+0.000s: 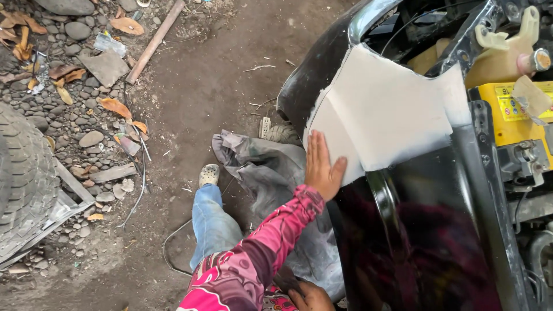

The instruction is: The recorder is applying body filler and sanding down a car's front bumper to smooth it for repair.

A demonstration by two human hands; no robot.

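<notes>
My left hand [320,167] lies flat, fingers together and thumb out, on the lower left edge of a large white filler patch [386,115] on a glossy black car fender [426,230]. It holds nothing. The arm wears a pink patterned sleeve [259,253]. My right hand [311,296] shows only partly at the bottom edge, close to the fender's lower border; its fingers look curled, and whether it holds anything is hidden.
A grey cloth [259,173] is draped beside the fender. My jeans leg and pale shoe [208,174] stand on dirt ground. A yellow battery [512,109] sits in the open engine bay. A tyre [23,184], stones, leaves and a pipe [154,41] lie at left.
</notes>
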